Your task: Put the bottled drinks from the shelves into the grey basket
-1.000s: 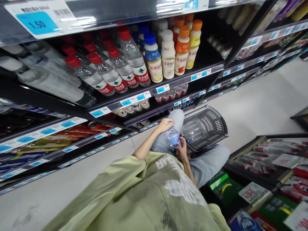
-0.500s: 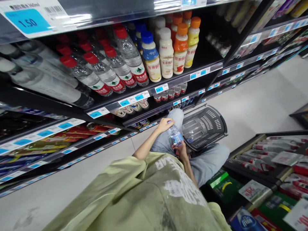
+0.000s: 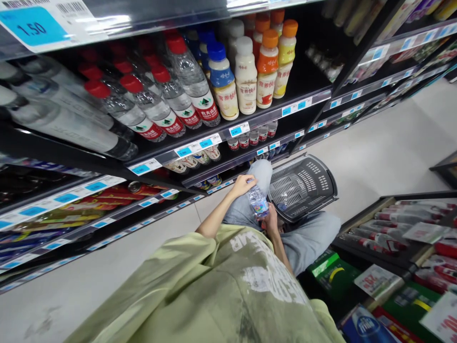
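Note:
I hold a small clear water bottle (image 3: 258, 201) with a blue label over my lap. My left hand (image 3: 243, 185) is closed round its top end. My right hand (image 3: 271, 223) grips its lower end from below. A grey plastic shopping basket (image 3: 314, 176) lies tilted on the floor just beyond my knees, right of the bottle, with a small item or two inside.
Black store shelves (image 3: 228, 136) run along the left with red-capped water bottles (image 3: 167, 105) and milk-drink bottles (image 3: 246, 81). Lower shelves hold cans and packets. A low display of packaged goods (image 3: 392, 238) stands at the right. A pale floor aisle (image 3: 385, 152) stretches ahead.
The bottle tilted slightly between my hands and came back nearer upright. My hands stayed over my lap. The view drifted a little.

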The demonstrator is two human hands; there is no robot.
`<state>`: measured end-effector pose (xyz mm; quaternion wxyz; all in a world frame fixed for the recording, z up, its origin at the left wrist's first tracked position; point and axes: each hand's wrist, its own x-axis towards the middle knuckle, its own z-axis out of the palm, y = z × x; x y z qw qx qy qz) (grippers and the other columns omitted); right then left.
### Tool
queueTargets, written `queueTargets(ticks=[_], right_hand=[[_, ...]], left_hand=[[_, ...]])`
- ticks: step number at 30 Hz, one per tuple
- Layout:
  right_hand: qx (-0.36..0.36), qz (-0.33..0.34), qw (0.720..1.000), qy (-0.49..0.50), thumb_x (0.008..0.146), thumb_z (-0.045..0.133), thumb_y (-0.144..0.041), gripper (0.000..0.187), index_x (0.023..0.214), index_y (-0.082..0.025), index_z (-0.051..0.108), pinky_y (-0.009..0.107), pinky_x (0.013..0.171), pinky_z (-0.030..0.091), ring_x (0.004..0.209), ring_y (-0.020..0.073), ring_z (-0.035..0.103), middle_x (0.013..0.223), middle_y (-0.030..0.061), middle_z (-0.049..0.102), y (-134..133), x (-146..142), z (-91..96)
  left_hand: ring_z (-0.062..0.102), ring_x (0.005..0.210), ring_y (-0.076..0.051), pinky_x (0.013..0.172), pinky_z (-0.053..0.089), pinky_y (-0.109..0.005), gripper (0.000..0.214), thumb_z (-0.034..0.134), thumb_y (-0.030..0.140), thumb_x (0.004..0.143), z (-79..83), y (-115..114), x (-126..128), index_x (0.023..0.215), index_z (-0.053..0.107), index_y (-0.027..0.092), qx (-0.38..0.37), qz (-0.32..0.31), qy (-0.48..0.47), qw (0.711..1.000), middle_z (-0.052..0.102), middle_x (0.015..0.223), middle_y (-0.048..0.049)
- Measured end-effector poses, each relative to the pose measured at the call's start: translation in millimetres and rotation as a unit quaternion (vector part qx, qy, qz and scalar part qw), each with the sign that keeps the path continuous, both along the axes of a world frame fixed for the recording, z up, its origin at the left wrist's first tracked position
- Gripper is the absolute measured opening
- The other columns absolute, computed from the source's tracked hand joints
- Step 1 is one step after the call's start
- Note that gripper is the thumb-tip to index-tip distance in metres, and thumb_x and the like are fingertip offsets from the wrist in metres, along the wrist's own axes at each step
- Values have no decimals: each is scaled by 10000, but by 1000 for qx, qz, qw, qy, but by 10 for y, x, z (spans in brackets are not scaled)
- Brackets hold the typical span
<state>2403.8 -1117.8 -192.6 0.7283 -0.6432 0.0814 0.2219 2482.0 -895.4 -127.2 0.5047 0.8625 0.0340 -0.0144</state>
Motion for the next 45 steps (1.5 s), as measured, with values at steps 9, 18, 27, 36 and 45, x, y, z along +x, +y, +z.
queueTargets(ticks=[9, 18, 27, 36, 45], right_hand=[[13, -35, 998, -48, 631, 856, -511, 727, 1249, -206, 622, 333, 850, 583, 999, 237, 693, 1186, 93, 715, -52, -36, -55], [73, -34, 996, 37, 700, 884, -593, 528, 1000, -232, 644, 291, 560, 551, 596, 181, 678, 768, 0, 727, 13, -53, -109], [103, 95, 983, 116, 793, 527, -937, 779, 746, -181, 712, 290, 501, 501, 501, 190, 617, 572, 100, 696, -38, -67, -110], [-39, 54, 996, -60, 664, 956, -469, 662, 1227, -209, 723, 388, 960, 602, 1048, 264, 729, 1152, 69, 793, -111, -7, 175], [-289, 84, 909, -287, 719, 828, -403, 496, 1157, -214, 692, 516, 1041, 558, 1149, 342, 628, 1194, 133, 659, -342, 109, 298]], left_hand=[[453, 682, -127, 704, 341, -264, 423, 568, 504, 936, -7, -25, -2, 678, 591, 170, 5, 7, 3, 1000, 522, 641, 27], [391, 646, -121, 682, 310, -274, 405, 593, 499, 923, -35, -42, 17, 675, 607, 178, 37, 19, 4, 999, 448, 601, 44], [326, 613, -112, 652, 271, -282, 456, 591, 519, 913, 3, -57, 33, 607, 507, 192, 59, 8, 4, 998, 341, 587, 55], [265, 575, -118, 629, 248, -331, 432, 606, 407, 885, 215, -254, -178, 561, 400, 209, 126, -52, -14, 990, 322, 542, 38], [618, 654, -214, 652, 407, -360, 215, 686, 383, 901, 282, -868, -299, 765, 669, 216, 185, -208, -85, 957, 679, 698, -67]])
